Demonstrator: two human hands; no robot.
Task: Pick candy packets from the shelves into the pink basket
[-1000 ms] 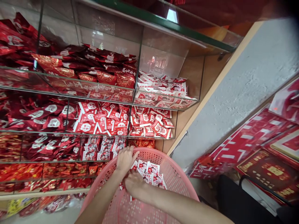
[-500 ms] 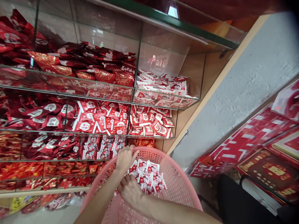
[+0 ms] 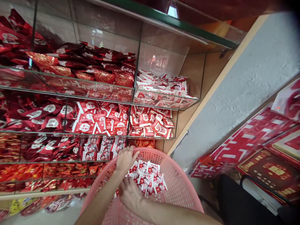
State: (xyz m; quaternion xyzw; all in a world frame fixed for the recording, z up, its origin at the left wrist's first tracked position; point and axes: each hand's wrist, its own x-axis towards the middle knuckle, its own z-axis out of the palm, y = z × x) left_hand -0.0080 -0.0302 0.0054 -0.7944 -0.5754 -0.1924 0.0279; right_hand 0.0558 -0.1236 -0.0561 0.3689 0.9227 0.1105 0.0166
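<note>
A pink plastic basket with a perforated wall stands in front of the shelves. My left hand is closed over its far rim, thumb pointing right. Inside the basket lies a heap of small red-and-white candy packets. My right hand reaches in at the left side of this heap, its fingers curled downward. The back of that hand hides whatever is under the fingertips.
Glass-fronted shelves hold several compartments of red packets behind the basket. To the right are a grey wall, red printed packaging and a black chair-like object. Bagged goods lie below the shelves.
My right hand has shifted slightly, with its fingers curling a little further in beside the packets. My left hand stays on the rim.
</note>
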